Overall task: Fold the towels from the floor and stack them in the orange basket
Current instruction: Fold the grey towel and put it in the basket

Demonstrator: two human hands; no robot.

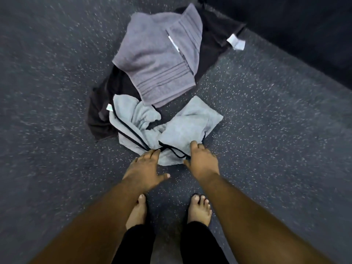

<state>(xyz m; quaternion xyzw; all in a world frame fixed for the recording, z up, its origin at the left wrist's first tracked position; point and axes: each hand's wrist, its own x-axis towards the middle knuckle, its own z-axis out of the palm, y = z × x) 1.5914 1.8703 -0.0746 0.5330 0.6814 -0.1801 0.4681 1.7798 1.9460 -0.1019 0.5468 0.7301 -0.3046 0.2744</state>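
Note:
A heap of towels lies on the dark speckled floor. Nearest me is a crumpled light grey towel (182,126) with black edging. Behind it a purple-grey ribbed towel (154,60) lies over a dark brown towel (102,111) that spreads out to both sides. My left hand (146,168) reaches down with fingers spread, its fingertips touching the light grey towel's near edge. My right hand (202,161) rests on the same edge, thumb under the black trim and fingers curled on the cloth. The orange basket is out of view.
My bare feet (200,208) stand on the floor just behind my hands. A dark, raised surface (304,25) runs along the upper right. White care labels (236,41) stick out from the towels.

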